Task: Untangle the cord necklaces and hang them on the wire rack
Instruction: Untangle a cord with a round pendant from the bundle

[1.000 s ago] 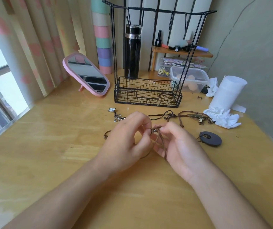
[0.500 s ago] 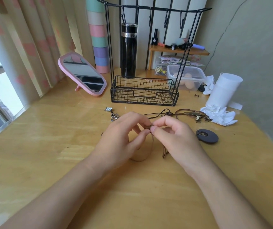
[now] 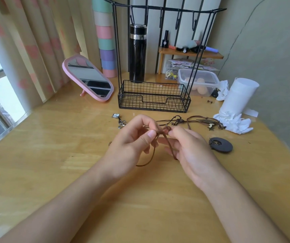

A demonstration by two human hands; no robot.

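Head view: the brown cord (image 3: 145,164) is lifted just above the table (image 3: 53,155), pinched at a small knot between the two hands, its loose strands drooping from there toward the wood. The left hand (image 3: 132,144) nips it between thumb and forefinger with the other fingers curled under; the right hand (image 3: 193,151) pinches the same knot from the other side, and one strand runs down across its lower fingers. The cord looks light, limp and thin, probably suede-like with some grip, so it should bend freely but kink and tighten if tugged. The best hold seems right at the knot, fingertips close together, easing loops apart instead of pulling the ends. Beyond the hands the remaining necklaces (image 3: 202,121) lie knotted together on the table, with a dark round pendant (image 3: 221,144) to their near right and small metal charms (image 3: 121,122) to the left. The wire rack (image 3: 153,100) stands behind them, its hooks (image 3: 177,20) bare. A pink mirror (image 3: 88,79) leans to its left.
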